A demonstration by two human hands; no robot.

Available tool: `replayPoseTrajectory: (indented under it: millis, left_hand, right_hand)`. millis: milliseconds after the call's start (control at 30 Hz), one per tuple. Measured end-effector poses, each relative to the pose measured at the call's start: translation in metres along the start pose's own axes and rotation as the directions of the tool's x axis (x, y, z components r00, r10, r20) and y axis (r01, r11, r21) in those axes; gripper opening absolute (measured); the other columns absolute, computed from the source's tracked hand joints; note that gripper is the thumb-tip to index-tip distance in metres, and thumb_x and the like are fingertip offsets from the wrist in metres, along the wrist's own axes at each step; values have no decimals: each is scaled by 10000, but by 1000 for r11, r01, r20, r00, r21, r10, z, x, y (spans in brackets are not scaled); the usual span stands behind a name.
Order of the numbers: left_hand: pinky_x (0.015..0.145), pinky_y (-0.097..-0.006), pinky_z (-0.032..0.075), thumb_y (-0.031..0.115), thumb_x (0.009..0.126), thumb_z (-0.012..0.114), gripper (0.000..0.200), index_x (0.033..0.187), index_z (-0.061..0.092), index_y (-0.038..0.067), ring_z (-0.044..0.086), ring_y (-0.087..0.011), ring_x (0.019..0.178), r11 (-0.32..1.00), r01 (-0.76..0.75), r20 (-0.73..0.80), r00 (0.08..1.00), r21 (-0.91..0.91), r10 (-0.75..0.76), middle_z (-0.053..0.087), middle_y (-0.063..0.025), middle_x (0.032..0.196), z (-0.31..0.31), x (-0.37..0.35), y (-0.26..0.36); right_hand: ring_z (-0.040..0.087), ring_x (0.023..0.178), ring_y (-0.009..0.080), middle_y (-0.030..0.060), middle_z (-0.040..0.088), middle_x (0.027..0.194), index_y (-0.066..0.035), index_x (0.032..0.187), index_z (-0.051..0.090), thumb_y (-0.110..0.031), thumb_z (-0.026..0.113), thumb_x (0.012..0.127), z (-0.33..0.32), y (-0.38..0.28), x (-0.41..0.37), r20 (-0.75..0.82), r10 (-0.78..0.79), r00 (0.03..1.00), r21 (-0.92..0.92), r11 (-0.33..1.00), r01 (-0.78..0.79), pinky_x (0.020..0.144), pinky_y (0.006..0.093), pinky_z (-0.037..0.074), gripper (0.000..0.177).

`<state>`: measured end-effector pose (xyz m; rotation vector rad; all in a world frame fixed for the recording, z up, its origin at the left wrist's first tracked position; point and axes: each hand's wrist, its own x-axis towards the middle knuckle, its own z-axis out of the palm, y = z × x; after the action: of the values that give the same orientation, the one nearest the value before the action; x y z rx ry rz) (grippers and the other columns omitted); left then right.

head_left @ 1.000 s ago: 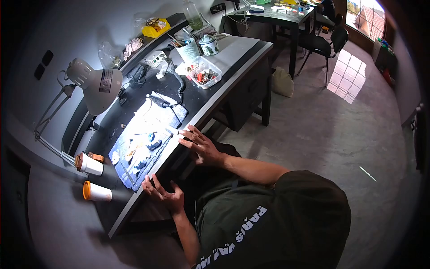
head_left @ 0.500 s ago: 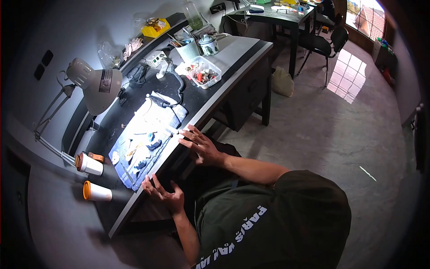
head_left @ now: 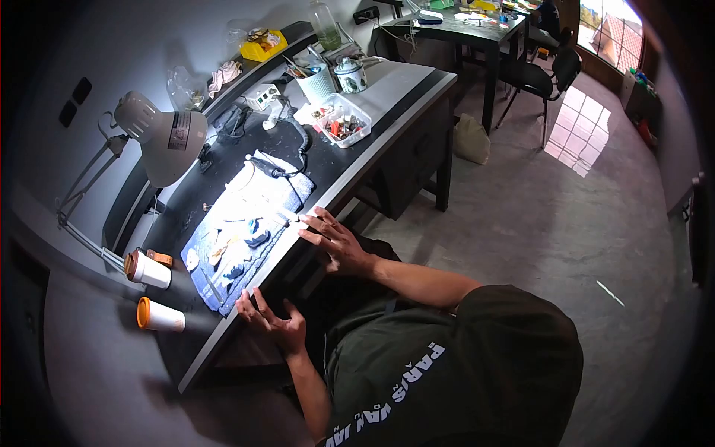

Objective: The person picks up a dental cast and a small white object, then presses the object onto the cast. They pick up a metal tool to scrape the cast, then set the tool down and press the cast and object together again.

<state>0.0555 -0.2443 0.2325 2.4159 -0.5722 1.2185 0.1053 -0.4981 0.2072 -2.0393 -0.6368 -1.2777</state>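
Note:
My left hand [head_left: 274, 320] rests with spread fingertips on the desk's front edge, holding nothing. Farther along the same edge, my right hand [head_left: 337, 244] has its fingers apart and empty, the fingertips touching the edge beside the cloth. A blue-and-white cloth [head_left: 304, 183] lies on the black desk [head_left: 175, 220] under bright lamp light. Several small blue, white and brownish items [head_left: 257, 232] sit on it, partly washed out by glare. A black corded handpiece [head_left: 268, 168] lies at the cloth's far end.
A white lamp [head_left: 175, 149] leans over the desk. Two cups, one brown-lidded [head_left: 153, 270] and one orange-lidded [head_left: 165, 316], stand at the left. Beyond the cloth are a clear box [head_left: 345, 123], a tool holder [head_left: 316, 86] and a lidded mug [head_left: 350, 77]. A person [head_left: 547, 18] is in the background.
The view has shifted very slightly. Both hands keep the same place and pose at the desk edge.

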Motion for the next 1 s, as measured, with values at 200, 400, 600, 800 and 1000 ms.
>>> replayPoseTrajectory:
  millis: [200,400,600,800,1000]
  left_hand:
    - [1285,-654,275,50,817,759,814,1579,474,53,329,-517,1547,1000,1,-3,1000,3,-1,418,-239,1622,-1,1,1]
    - [1286,-652,272,48,811,756,811,1574,482,51,339,-520,1541,1000,-7,-10,1000,8,7,437,-252,1607,-2,2,2]
    - [1286,-656,270,43,808,755,812,1573,483,49,338,-524,1539,1000,2,-7,1000,-6,-2,438,-255,1605,-2,2,2]
    - [1282,-655,277,39,810,758,813,1574,481,52,338,-526,1538,1000,8,-6,1000,4,-8,428,-253,1612,-1,1,2]
    - [1280,-651,285,45,805,762,818,1573,484,51,344,-520,1534,1000,-1,-7,1000,6,1,429,-249,1611,-1,1,1]
  right_hand:
    - [406,1544,474,173,502,1599,-99,1479,563,119,718,717,-5,-9,5,-30,17,999,21,1000,-17,1290,567,365,808]
    - [388,1556,473,172,496,1602,-102,1488,553,117,720,706,-5,-8,4,-10,22,1000,13,1000,-22,1294,568,363,829]
    - [378,1562,471,172,485,1610,-108,1497,543,111,730,701,-5,-8,4,-1,24,1000,19,1000,-24,1298,565,359,846]
    - [382,1558,475,172,482,1612,-110,1498,543,113,732,701,-3,-6,3,-11,15,1000,14,1000,-15,1297,569,359,849]
    - [394,1548,478,173,485,1609,-105,1494,546,116,730,704,-4,-8,4,-15,18,1000,17,1000,-18,1292,576,362,841]
